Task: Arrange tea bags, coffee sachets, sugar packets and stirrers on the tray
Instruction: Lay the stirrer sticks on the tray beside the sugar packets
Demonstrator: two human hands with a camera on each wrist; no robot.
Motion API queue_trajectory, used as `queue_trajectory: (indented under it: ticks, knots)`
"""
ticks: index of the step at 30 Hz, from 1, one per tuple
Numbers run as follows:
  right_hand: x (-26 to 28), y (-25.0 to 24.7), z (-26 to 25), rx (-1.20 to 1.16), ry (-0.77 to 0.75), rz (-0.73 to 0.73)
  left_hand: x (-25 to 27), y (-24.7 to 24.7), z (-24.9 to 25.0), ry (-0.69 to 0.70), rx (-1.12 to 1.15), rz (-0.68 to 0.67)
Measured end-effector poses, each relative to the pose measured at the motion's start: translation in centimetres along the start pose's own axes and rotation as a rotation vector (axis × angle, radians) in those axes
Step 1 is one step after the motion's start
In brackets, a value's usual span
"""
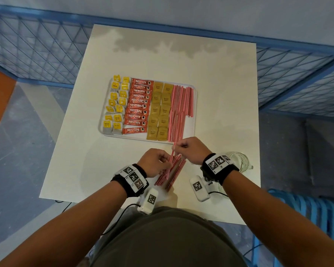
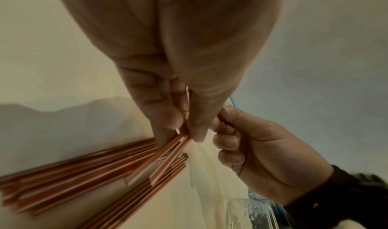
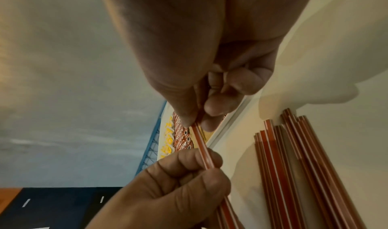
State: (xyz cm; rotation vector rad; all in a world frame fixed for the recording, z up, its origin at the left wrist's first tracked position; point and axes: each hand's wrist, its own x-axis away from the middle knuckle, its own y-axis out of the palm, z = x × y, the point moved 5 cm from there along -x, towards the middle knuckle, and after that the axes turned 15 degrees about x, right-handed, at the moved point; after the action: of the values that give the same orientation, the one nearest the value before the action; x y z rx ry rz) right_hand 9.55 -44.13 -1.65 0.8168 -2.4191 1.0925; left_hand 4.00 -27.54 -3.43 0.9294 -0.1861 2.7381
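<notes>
A person stands at the near edge of a white table [image 1: 220, 89], seen from above. Toward the far left of the table sits a white tray [image 1: 194, 97]. On it, from left to right, lie yellow tea bags [image 1: 115, 105], red coffee sachets [image 1: 138, 106] stacked in a column with their long sides running left to right, tan sugar packets [image 1: 159, 110] in two columns, and red-and-white striped stirrers [image 1: 180, 108] laid side by side, their long axes running near to far.

Just near the tray, both hands meet over a loose pile of stirrers [image 1: 170, 174] lying on the table, fanned slightly and pointing from the near left toward the far right. The left hand [image 1: 154, 162] is curled around a few stirrers from this pile. The right hand [image 1: 191, 150] pinches the far end of one stirrer [image 1: 173, 151] between thumb and fingertips; this stirrer runs near to far, its far tip at the tray's near rim.

A clear glass [image 1: 239, 160] stands at the right, beside the right wrist.
</notes>
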Motion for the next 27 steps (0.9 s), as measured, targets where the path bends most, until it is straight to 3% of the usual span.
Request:
queue_trajectory:
  ticks: [13, 22, 27]
  knots:
    - [-0.9, -1.7, 0.1, 0.02, 0.003, -0.035, -0.5, 0.8, 0.2, 0.009, 0.041, 0.025]
    - [-7.0, -9.1, -1.6, 0.158, 0.043, 0.136, -0.7, 1.1, -1.1, -0.009, -0.584, -0.013]
    - [-9.8, -9.0, -1.8, 0.251, 0.051, 0.087, -0.5, 2.3, -0.4, 0.028, -0.756, -0.05]
